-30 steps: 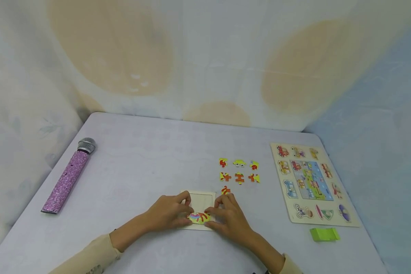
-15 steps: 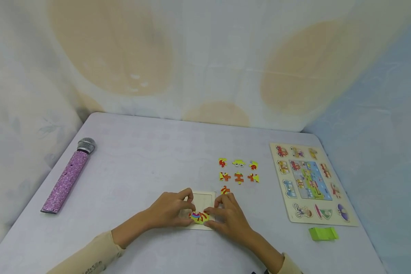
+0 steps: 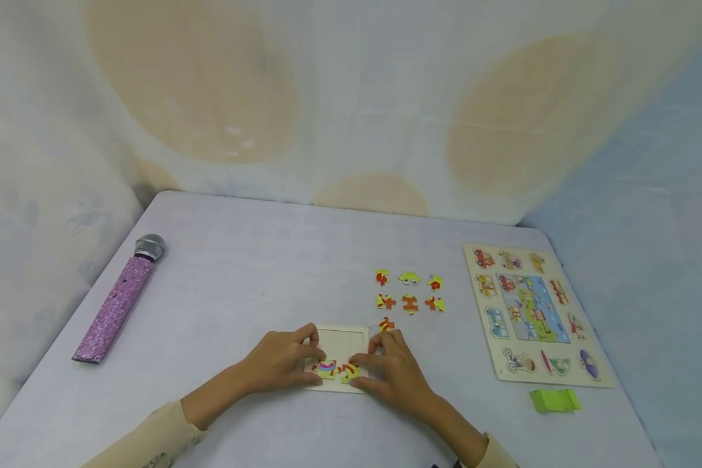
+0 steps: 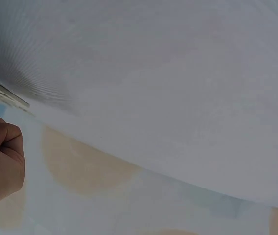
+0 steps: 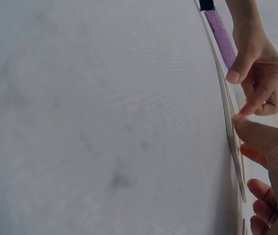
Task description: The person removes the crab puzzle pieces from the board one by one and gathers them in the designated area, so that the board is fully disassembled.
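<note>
Low in the middle of the head view lies a pale wooden puzzle frame (image 3: 335, 388). At its left side my left hand (image 3: 276, 362) pinches a puzzle piece with a rainbow pattern (image 3: 326, 370), thumb and index finger at its left edge. My right hand (image 3: 395, 372) pinches a yellow puzzle piece with red stripes (image 3: 348, 372) from the right. Both pieces sit within the lower part of the frame, side by side with a small step between them. In the right wrist view, the fingertips of both hands meet close over the frame's edge (image 5: 232, 132); the pieces are mostly hidden there.
Several loose yellow and red puzzle pieces (image 3: 409, 303) lie in rows behind the right hand. Farther right are a wooden vehicle puzzle board (image 3: 491, 354) and a green block (image 3: 554, 400). A pink glittery microphone (image 3: 117, 302) lies at the left.
The left hand has shifted slightly left with the rainbow piece, so the two pieces, joined closely before, now stand a little apart. The right hand stays almost where it was.
</note>
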Demonstrator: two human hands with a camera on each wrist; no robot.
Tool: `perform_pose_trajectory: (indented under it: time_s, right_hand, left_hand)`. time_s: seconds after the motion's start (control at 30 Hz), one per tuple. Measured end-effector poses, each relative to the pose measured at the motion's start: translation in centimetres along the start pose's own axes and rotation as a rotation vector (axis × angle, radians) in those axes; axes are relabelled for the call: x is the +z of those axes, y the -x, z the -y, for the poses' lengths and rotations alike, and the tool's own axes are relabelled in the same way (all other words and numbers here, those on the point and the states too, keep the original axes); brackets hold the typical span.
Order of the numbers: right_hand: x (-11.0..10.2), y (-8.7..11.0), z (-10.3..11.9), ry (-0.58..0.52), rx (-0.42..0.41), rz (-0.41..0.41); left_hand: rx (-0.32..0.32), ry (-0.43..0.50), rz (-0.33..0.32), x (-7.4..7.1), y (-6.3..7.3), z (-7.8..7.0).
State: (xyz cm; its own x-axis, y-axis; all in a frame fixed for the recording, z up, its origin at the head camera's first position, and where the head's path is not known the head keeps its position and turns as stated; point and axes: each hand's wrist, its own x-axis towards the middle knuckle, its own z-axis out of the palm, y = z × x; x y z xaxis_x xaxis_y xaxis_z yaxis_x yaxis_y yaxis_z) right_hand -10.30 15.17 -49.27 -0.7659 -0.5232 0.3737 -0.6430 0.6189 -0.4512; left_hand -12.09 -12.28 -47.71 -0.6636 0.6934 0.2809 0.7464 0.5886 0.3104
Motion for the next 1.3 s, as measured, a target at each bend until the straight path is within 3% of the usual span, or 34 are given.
perform_pose_trajectory:
  time_s: [0.13,0.37,0.57,0.83,1.3]
  right_hand:
    - [0.0,0.0,0.1,-0.020,-0.007,-0.001]
    - [0.4,-0.8,0.5,-0.067,-0.005,0.019]
    - [1.0,-1.8,1.5,-0.069,0.010,0.076]
    - [1.7,-2.4,2.0,-0.039,-0.044,0.062]
    - [1.9,-2.4,2.1,-0.033,-0.009,0.070]
  left_hand:
    - [-0.061,-0.018,0.018,-0.2,0.3,0.4]
    - [-0.170,-0.066,0.104,-0.4,1.2,1.3]
    - [-0.173,-0.096,0.111,-0.2,1.6,1.7]
    - [-0.201,-0.060,0.148,-0.3,1.8,1.9]
    - [-0.222,-0.032,0.170,-0.1,1.9,1.9]
